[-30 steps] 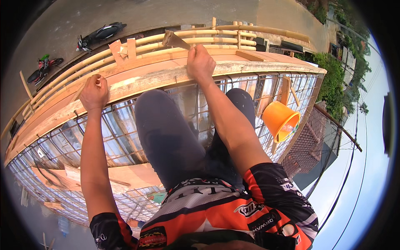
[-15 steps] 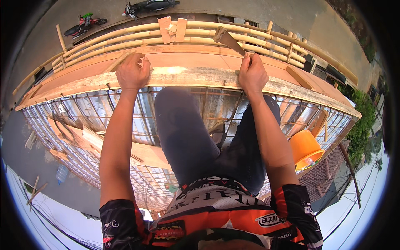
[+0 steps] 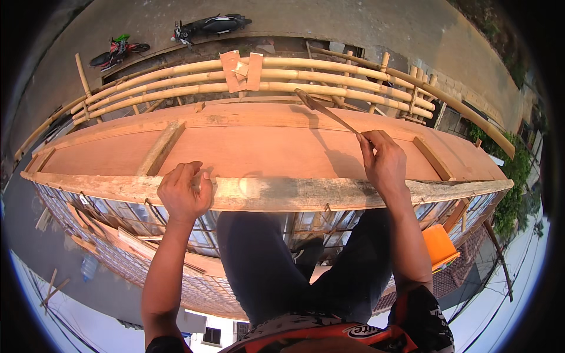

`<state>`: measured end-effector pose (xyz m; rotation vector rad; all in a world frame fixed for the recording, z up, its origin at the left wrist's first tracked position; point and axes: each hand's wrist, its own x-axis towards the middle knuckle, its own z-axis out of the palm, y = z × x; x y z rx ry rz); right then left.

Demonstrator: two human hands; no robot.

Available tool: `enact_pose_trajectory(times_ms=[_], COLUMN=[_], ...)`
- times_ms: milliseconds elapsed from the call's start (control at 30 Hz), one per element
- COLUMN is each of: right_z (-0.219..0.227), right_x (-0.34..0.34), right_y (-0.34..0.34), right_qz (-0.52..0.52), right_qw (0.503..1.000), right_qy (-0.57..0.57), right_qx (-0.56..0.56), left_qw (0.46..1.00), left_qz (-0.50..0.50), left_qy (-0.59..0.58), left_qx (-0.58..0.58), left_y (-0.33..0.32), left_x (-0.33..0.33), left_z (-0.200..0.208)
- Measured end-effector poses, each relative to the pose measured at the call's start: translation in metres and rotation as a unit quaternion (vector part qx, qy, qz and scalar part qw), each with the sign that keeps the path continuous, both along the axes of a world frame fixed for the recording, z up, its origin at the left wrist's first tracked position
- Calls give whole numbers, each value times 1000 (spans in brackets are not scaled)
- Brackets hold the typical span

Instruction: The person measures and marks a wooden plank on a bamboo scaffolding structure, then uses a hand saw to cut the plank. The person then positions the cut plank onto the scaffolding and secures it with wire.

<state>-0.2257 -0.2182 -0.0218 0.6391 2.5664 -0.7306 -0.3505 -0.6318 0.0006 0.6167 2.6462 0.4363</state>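
My right hand (image 3: 385, 163) pinches the narrow end of a handsaw (image 3: 331, 114) between thumb and fingers. The saw slants away to the far left, its wider handle end over the plywood's far edge, and it throws a shadow on the panel. My left hand (image 3: 183, 191) is at the near timber beam (image 3: 282, 193), fingers loosely bent and thumb apart, with nothing seen in it. Whether it rests on the wood or hovers just above, I cannot tell. Beyond the beam lies the reddish plywood panel (image 3: 259, 144), with a short wooden crosspiece (image 3: 162, 148) beside my left hand.
Bamboo rails (image 3: 329, 75) run along the far side, with scrap wood pieces (image 3: 254, 72) on them. A second crosspiece (image 3: 434, 157) lies right of my right hand. Below the beam are a rebar grid and an orange bucket (image 3: 438, 244). Motorcycles (image 3: 212, 25) stand on the road below.
My view has shifted, showing more of the plywood. The saw now appears edge-on rather than broadside. My left hand's fingers have loosened from a tighter curl; the right still holds the saw.
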Motion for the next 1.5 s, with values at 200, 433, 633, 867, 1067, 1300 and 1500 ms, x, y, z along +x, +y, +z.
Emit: enact_pose_trajectory(times_ms=[200, 433, 633, 867, 1067, 1300, 1500], right_z=[-130, -311, -398, -471, -512, -544, -578], right_x=[-47, -51, -57, -60, -61, -43, -16], right_y=[27, 7, -24, -53, -80, -65, -39], right_qz=[257, 389, 364, 333, 388, 383, 349], right_qw=[966, 919, 923, 930, 902, 894, 915], right_qy=[-18, -58, -125, -126, -174, -228, -200], right_qx=[1, 20, -11, -85, -75, -41, -21], left_qw=[999, 999, 1000, 999, 999, 995, 996], left_qz=[11, 16, 25, 21, 35, 48, 28], left_qy=[9, -16, 2, -30, 5, -85, -88], left_qx=[29, 23, 6, -17, 1, -22, -16], left_y=[-2, -4, -5, -10, -12, 12, 1], left_x=[-2, -4, -4, -3, 5, -16, -15], left_z=[-7, -6, -12, -9, -14, 0, -2])
